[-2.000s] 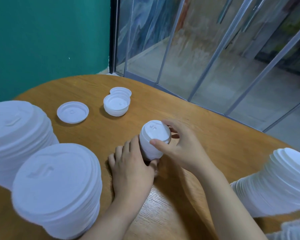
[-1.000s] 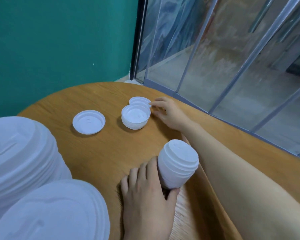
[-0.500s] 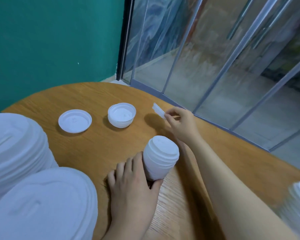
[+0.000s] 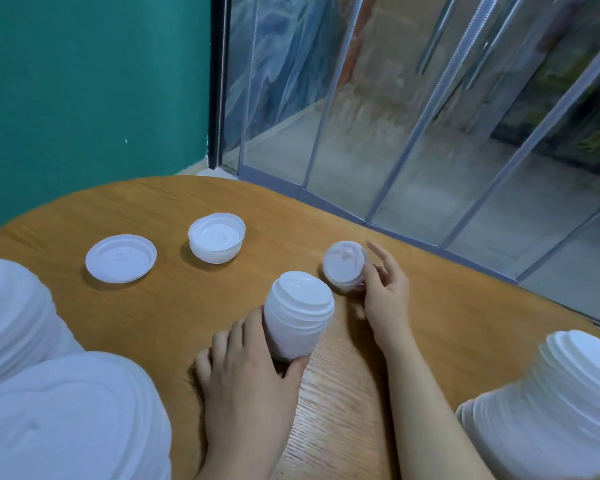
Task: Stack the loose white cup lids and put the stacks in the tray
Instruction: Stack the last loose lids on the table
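- Wooden round table (image 4: 146, 306), centre frame: left hand (image 4: 246, 382) grips the upright stack of white plastic lids (image 4: 297, 315).
- Right hand (image 4: 383, 292) pinches one blurred white lid (image 4: 343, 265), seemingly tilted, just upper right of the stack.
- Stacking step; next, seat it squarely on top.

1. I'm getting soft, even daylight through the glass wall (image 4: 413, 109) at one o'clock.
2. Motion blur is smearing the held lid (image 4: 344, 265).
3. Wide-angle distortion is bending the edges.
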`<control>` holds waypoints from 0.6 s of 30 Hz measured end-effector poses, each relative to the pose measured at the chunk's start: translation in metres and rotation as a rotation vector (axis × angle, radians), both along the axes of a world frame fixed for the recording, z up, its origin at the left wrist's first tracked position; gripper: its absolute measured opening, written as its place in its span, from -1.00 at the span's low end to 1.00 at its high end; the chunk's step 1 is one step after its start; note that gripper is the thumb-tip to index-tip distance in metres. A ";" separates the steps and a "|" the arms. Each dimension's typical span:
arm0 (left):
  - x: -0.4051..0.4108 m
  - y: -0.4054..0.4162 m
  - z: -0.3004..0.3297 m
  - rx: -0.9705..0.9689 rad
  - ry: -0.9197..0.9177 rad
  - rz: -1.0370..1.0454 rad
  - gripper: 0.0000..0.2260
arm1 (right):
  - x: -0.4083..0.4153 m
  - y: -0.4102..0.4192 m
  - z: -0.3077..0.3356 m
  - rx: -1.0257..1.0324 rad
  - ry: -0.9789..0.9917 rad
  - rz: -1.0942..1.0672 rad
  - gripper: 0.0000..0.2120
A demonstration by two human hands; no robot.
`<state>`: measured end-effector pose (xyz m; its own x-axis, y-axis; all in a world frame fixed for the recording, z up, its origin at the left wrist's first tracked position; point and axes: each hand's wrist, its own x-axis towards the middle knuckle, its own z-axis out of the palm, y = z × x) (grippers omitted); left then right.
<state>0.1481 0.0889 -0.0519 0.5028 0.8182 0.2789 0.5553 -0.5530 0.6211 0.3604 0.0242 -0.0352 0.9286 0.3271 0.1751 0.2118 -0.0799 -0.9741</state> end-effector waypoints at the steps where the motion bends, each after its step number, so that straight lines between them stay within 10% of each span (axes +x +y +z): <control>1: 0.000 0.000 0.001 -0.010 0.002 -0.007 -0.33 | 0.002 -0.001 -0.002 -0.013 0.017 0.002 -0.69; 12: -0.002 -0.001 0.008 -0.087 -0.004 -0.027 -0.37 | 0.009 -0.014 -0.006 -0.506 -0.346 -0.001 -0.82; 18: -0.002 0.000 0.009 -0.089 0.000 -0.034 -0.36 | 0.008 -0.010 -0.008 -0.569 -0.400 -0.048 -0.51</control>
<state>0.1463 0.0888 -0.0427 0.5306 0.8223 0.2057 0.5374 -0.5140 0.6686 0.3688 0.0143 -0.0434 0.8443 0.4295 0.3205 0.5291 -0.5733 -0.6256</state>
